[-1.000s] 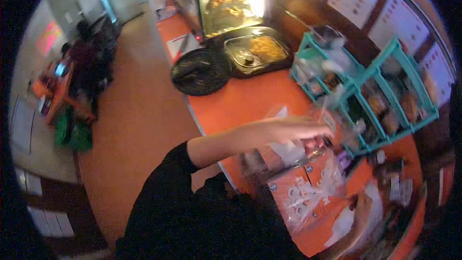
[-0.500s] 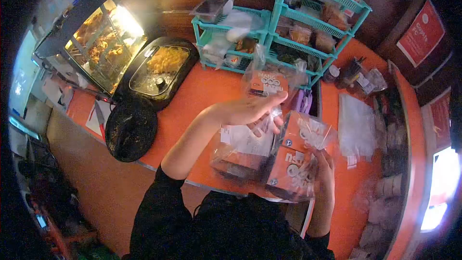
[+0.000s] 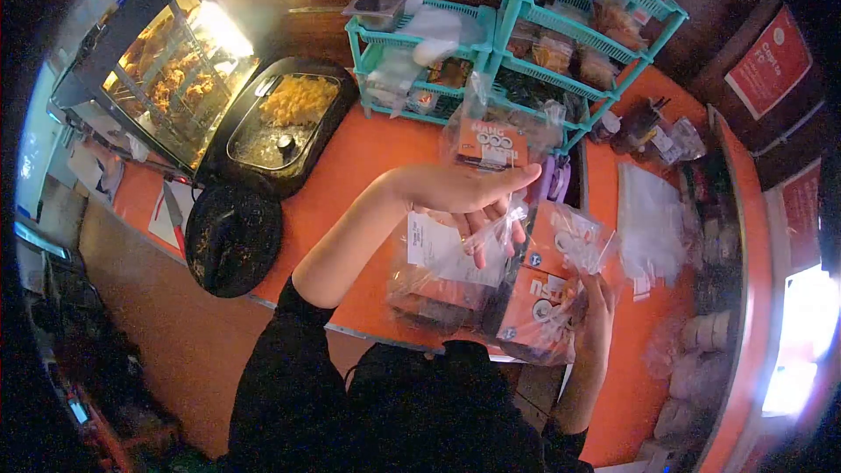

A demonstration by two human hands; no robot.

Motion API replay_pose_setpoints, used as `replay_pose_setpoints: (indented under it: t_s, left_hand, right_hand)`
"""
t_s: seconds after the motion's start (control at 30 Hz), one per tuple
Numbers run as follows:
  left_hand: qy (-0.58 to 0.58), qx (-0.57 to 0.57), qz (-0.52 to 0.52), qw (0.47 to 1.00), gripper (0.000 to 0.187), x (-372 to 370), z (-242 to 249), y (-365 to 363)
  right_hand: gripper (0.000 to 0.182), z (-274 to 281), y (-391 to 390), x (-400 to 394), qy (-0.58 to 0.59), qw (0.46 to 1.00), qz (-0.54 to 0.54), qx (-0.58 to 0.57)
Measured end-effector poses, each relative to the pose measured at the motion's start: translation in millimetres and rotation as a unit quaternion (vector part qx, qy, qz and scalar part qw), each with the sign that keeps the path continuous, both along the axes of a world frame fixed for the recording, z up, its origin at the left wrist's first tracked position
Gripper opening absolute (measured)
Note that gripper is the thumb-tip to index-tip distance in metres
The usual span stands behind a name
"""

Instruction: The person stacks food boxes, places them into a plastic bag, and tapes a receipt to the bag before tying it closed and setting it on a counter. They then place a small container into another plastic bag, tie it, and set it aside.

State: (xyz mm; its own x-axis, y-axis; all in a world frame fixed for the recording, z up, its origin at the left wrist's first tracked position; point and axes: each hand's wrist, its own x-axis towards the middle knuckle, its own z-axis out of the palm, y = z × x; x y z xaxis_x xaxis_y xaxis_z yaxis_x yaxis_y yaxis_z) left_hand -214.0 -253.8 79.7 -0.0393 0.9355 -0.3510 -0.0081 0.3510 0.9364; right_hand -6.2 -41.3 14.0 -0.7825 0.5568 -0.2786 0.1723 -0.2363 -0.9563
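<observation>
My left hand (image 3: 464, 201) is over the orange counter, its fingers bent at the gathered clear plastic of a bag. Below it lies a bagged orange box with a white receipt (image 3: 442, 245) on top. Just to the right are two stacked orange boxes in a clear plastic bag (image 3: 543, 298). My right hand (image 3: 596, 302) holds the right side of that bag, its fingers partly behind the plastic. Beyond my left hand stands another bagged orange box (image 3: 492, 142).
A lit glass food warmer (image 3: 175, 70) and a tray of yellow food (image 3: 293, 105) stand at the left, near a black lid (image 3: 232, 236) and a knife (image 3: 173, 210). Teal racks (image 3: 499, 61) rise behind; plastic bags (image 3: 650, 219) lie right.
The view has shifted slightly. My left hand has moved a little to the right, its fingers now lower at the bag's plastic. The receipt shows more clearly.
</observation>
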Motion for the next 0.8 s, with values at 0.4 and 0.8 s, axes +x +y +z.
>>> replay_pose_setpoints:
  t_s: [0.4, 0.8]
  left_hand:
    - [-0.006, -0.010, 0.015, 1.000, 0.103, 0, 2, -4]
    - [0.110, -0.003, -0.036, 0.993, 0.075, -10, -1, -4]
  right_hand:
    - [0.024, 18, 16, 1, -0.041, 0.990, 0.095, 0.097]
    - [0.052, 84, -19, -85, 0.121, 0.705, 0.349, 0.605]
